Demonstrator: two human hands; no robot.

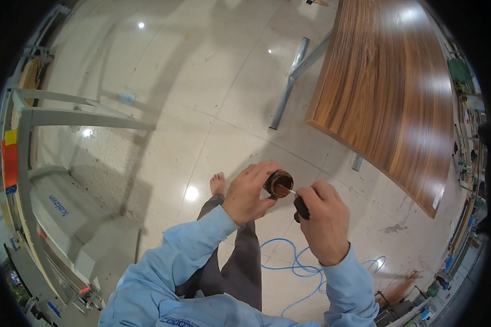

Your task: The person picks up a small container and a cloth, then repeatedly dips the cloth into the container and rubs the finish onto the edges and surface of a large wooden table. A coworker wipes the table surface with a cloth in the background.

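My left hand is wrapped around a small round jar, smeared dark brown, with its open mouth tipped to the right. Brown material coats the inside of the jar. My right hand is closed on the dark handle of a thin-shafted tool. Its pale, slim shaft reaches into the jar's mouth; the tip is hard to make out, so I cannot tell what kind of tool it is. Both hands are held in front of me above the floor.
A wood-grain tabletop on a metal stand occupies the right. To the left are a grey metal frame and a grey machine housing. A blue hose lies coiled on the tiled floor. Tools line the far right.
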